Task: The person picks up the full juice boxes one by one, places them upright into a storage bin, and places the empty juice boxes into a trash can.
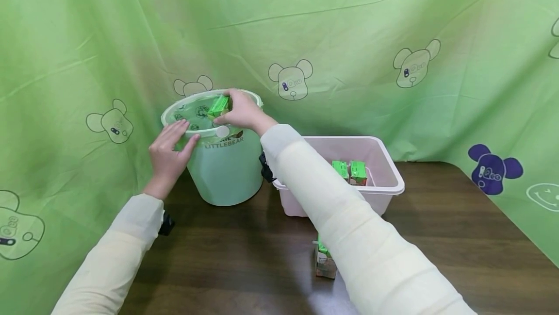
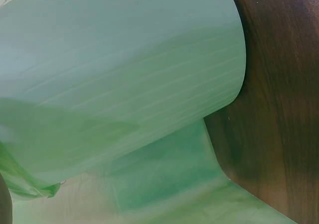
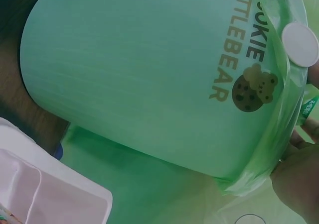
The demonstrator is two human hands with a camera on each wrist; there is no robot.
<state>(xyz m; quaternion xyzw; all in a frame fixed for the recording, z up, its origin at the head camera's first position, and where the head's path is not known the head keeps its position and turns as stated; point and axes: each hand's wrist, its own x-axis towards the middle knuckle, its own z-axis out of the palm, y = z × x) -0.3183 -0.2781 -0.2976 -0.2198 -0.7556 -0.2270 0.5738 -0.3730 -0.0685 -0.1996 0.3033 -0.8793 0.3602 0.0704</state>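
A green drink carton (image 1: pixel 218 107) is held in my right hand (image 1: pixel 241 110), thumb and fingers on its sides, within the mouth of a mint-green trash bin (image 1: pixel 224 174). In the right wrist view, the carton (image 3: pixel 308 109) shows only in part beside the bin's rim. My left hand (image 1: pixel 168 152) rests at the near left of the rim, its fingers fairly straight and touching the edge. A thin green bag (image 3: pixel 271 149) lines the bin and folds over its rim. In the left wrist view, the bin's wall (image 2: pixel 124 74) fills most of the picture.
Right of the bin stands a pale pink basket (image 1: pixel 390 179) with green-topped cartons (image 1: pixel 358 172) inside, partly behind my right sleeve. Another carton (image 1: pixel 325 264) stands on the dark wooden table (image 1: pixel 218 256) near my forearm. A green bear-print cloth (image 1: pixel 340 28) hangs behind.
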